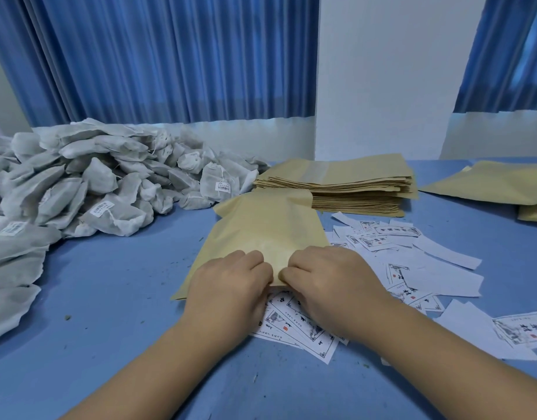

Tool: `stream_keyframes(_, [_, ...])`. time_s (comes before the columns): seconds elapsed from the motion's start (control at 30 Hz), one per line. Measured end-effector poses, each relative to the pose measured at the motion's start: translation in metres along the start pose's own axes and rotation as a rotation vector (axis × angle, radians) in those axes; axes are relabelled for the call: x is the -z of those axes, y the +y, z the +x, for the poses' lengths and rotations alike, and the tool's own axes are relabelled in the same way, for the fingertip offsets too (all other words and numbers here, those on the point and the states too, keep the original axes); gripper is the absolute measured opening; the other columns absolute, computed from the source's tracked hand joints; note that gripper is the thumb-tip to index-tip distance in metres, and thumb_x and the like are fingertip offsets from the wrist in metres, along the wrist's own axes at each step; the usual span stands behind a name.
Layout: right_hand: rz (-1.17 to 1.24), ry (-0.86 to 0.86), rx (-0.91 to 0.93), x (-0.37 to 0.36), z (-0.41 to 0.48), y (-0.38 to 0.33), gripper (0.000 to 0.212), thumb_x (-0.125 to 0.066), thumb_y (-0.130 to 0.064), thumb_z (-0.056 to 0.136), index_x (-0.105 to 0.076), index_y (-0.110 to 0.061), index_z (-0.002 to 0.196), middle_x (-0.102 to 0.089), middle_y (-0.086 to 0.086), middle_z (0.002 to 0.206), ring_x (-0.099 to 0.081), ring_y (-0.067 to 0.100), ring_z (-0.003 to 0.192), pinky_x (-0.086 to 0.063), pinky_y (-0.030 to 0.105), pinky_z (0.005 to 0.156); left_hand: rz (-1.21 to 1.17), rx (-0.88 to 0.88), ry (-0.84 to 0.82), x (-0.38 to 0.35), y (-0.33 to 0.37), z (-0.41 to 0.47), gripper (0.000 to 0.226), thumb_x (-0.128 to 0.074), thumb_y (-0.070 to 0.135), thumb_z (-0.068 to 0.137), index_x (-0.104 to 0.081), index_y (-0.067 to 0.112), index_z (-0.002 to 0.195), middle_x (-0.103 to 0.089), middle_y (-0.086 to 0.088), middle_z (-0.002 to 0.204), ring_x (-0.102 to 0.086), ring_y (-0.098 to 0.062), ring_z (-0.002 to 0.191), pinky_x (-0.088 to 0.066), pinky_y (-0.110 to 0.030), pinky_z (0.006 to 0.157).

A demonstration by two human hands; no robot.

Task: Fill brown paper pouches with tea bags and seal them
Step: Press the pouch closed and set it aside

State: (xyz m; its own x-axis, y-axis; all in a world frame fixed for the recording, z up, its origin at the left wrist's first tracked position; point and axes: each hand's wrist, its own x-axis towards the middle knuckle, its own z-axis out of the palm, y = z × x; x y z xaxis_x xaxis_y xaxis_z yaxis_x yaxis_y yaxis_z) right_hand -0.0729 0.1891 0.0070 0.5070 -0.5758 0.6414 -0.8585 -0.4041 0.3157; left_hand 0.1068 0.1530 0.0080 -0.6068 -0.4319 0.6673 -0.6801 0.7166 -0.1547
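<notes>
Pinching flat matte brown paper pouch edge: left hand, right hand.

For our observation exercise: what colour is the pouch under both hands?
Tan-brown paper pouch; head view.

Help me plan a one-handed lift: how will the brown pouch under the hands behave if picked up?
Probably floppy: the pouch bulges softly and its far edge curls up. Likely light, being thin paper. It may slide readily, since its near edge lies on loose labels.
</notes>
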Motion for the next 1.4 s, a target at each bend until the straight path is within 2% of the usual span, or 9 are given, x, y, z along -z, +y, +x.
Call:
stream_keyframes(0.27, [0.051, 0.067, -0.102, 0.009, -0.002, 0.014, 0.022, -0.081, 0.002, 0.052, -0.067, -0.012, 0.061, -0.054, 0.001, 0.057, -0.053, 0.024, 0.051, -0.039, 0.027, 0.037, -0.048, 0.049, 0.005, 0.005, -0.01, -0.003, 0.023, -0.085, 0.007, 0.06, -0.067, 0.013, 0.073, -0.058, -0.001, 0.067, -0.054, -0.026, 0.054, -0.04, -0.033, 0.039])
stream_keyframes(0.4, [0.069, 0.054, -0.093, 0.014, -0.004, 0.02, 0.014, -0.082, -0.007, 0.066, -0.069, -0.011, 0.064, -0.057, 0.001, 0.058, -0.055, 0.024, 0.052, -0.043, 0.03, 0.038, -0.065, 0.152, 0.038, 0.008, -0.023, -0.01, 0.017, -0.076, 0.019, 0.072, -0.065, 0.014, 0.061, -0.053, 0.002, 0.058, -0.055, -0.025, 0.05, -0.032, -0.024, 0.04])
stream_keyframes(0.53, [0.134, 0.057, -0.062, 0.021, -0.006, 0.027, 0.01, -0.079, -0.005, 0.067, -0.073, -0.01, 0.075, -0.065, 0.004, 0.068, -0.061, 0.026, 0.06, -0.047, 0.032, 0.042, -0.115, 0.219, 0.044, 0.008, -0.026, -0.013, 0.023, -0.088, 0.016, 0.065, -0.066, 0.018, 0.06, -0.053, 0.006, 0.056, -0.056, -0.021, 0.049, -0.036, -0.026, 0.034])
stream_keyframes(0.67, [0.103, 0.138, -0.169, 0.025, -0.009, 0.039, 0.01, -0.076, -0.002, 0.064, -0.075, -0.01, 0.07, -0.064, 0.003, 0.062, -0.061, 0.027, 0.058, -0.048, 0.032, 0.041, -0.133, 0.181, 0.116, 0.013, -0.032, -0.012, 0.008, -0.071, 0.024, 0.078, -0.071, 0.017, 0.074, -0.058, 0.004, 0.066, -0.059, -0.024, 0.059, -0.042, -0.029, 0.041])
stream_keyframes(0.8, [0.138, 0.191, -0.331, 0.022, -0.014, 0.048, 0.019, -0.085, -0.001, 0.063, -0.079, -0.014, 0.075, -0.064, -0.001, 0.061, -0.062, 0.023, 0.056, -0.047, 0.028, 0.043, -0.175, 0.132, 0.206, 0.013, -0.036, -0.013, 0.031, -0.055, 0.034, 0.087, -0.074, 0.011, 0.078, -0.056, 0.0, 0.066, -0.055, -0.025, 0.058, -0.043, -0.032, 0.043])
stream_keyframes(0.93, [0.148, 0.211, -0.42, 0.015, -0.017, 0.053, 0.023, -0.087, -0.003, 0.063, -0.079, -0.019, 0.078, -0.063, -0.005, 0.061, -0.061, 0.02, 0.058, -0.046, 0.025, 0.045, -0.141, 0.092, 0.216, 0.011, -0.033, -0.012, 0.034, -0.054, 0.032, 0.089, -0.07, 0.009, 0.069, -0.052, -0.001, 0.061, -0.052, -0.025, 0.052, -0.038, -0.03, 0.039])
stream_keyframes(1.1, [0.189, 0.199, -0.61, 0.016, -0.018, 0.057, 0.015, -0.084, -0.02, 0.071, -0.079, -0.024, 0.084, -0.067, -0.008, 0.072, -0.058, 0.016, 0.065, -0.046, 0.028, 0.052, -0.155, 0.069, 0.162, 0.011, -0.037, -0.014, 0.024, -0.054, 0.026, 0.088, -0.073, 0.011, 0.082, -0.059, -0.001, 0.072, -0.056, -0.027, 0.061, -0.044, -0.035, 0.047])
stream_keyframes(1.27, [0.678, 0.095, -1.12, 0.02, -0.014, 0.061, 0.064, -0.07, -0.065, 0.065, -0.064, -0.022, 0.112, -0.064, -0.015, 0.088, -0.064, 0.008, 0.078, -0.049, 0.027, 0.061, -0.161, 0.2, 0.205, 0.012, -0.033, -0.013, 0.009, -0.068, 0.014, 0.073, -0.076, 0.013, 0.077, -0.055, 0.003, 0.063, -0.044, -0.013, 0.065, -0.039, -0.028, 0.041])
stream_keyframes(1.4, [1.527, -0.08, -1.237, 0.023, -0.007, 0.05, 0.082, -0.062, -0.075, 0.053, -0.053, -0.019, 0.113, -0.074, 0.011, 0.092, -0.072, 0.035, 0.075, -0.06, 0.046, 0.06, -0.185, 0.238, 0.228, 0.009, -0.027, -0.004, 0.019, -0.082, -0.002, 0.068, -0.079, 0.012, 0.081, -0.056, 0.001, 0.062, -0.042, -0.015, 0.067, -0.04, -0.028, 0.041])
